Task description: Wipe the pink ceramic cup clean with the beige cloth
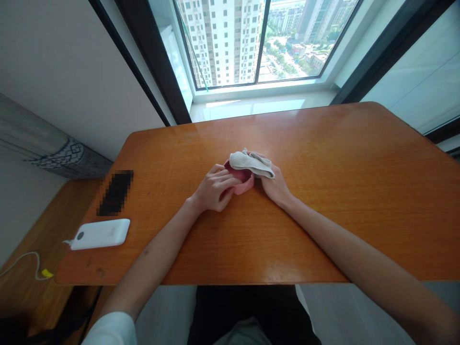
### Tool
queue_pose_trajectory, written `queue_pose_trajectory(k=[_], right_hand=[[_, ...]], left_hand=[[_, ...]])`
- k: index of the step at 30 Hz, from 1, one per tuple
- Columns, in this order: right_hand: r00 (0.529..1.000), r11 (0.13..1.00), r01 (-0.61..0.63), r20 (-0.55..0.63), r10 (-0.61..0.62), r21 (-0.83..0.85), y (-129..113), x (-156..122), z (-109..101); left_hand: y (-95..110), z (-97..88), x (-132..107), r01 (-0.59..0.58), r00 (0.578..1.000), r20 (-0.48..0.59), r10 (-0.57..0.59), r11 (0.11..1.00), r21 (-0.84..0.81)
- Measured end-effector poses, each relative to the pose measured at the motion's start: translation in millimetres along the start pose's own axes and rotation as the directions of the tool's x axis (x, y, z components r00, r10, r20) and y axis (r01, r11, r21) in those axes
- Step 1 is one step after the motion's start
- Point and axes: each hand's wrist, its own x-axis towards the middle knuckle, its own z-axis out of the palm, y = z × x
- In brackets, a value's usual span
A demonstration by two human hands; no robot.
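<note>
A small pink bowl (245,186) sits on the wooden table in front of me, partly hidden by my hands and a cloth. My left hand (215,188) curls its fingers over the bowl's near left rim. A folded beige cloth (252,163) lies across the top of the bowl. Its right end rests over my right hand (276,186), which presses against the bowl's right side. The cloth hides the fingers of that hand.
The orange wooden table (341,143) stretches wide around my hands. A pixelated dark object (115,192) and a white power bank (100,234) with a cable lie to the left. A window (251,43) lies beyond the table's far edge.
</note>
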Motion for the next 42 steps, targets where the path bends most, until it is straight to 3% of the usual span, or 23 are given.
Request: queue_pose_trajectory(k=[9, 18, 25, 29, 34, 42], right_hand=[[1.000, 1.000, 0.003, 0.003, -0.003, 0.008, -3, 1, 0], [1.000, 1.000, 0.011, 0.004, -0.011, -0.002, 2, 1, -1], [1.000, 1.000, 0.000, -0.012, 0.000, 0.000, 2, 0, -1], [1.000, 1.000, -0.007, -0.017, 0.008, 0.008, -2, 1, 1], [1.000, 1.000, -0.010, -0.008, 0.010, 0.006, -4, 1, 1], [1.000, 1.000, -0.020, -0.018, 0.020, 0.000, 1, 0, 0]], left_hand=[[-5, 11.3, -4, -0.051, 0.998, -0.040, 0.053, 0.998, 0.041], [9, 24.7, 3, 0.043, 0.994, -0.106, -0.024, 0.981, 0.187], [7, 6.7, 1, 0.010, 0.996, -0.088, -0.005, 0.999, 0.052], [0, -1.1, -3, 0.076, 0.996, -0.045, -0.074, 0.996, 0.038], [-6, -1.5, -5, 0.051, 0.998, 0.041, -0.052, 0.998, 0.020], [-10, 3.3, -7, 0.032, 0.999, 0.022, -0.033, 0.999, 0.025]])
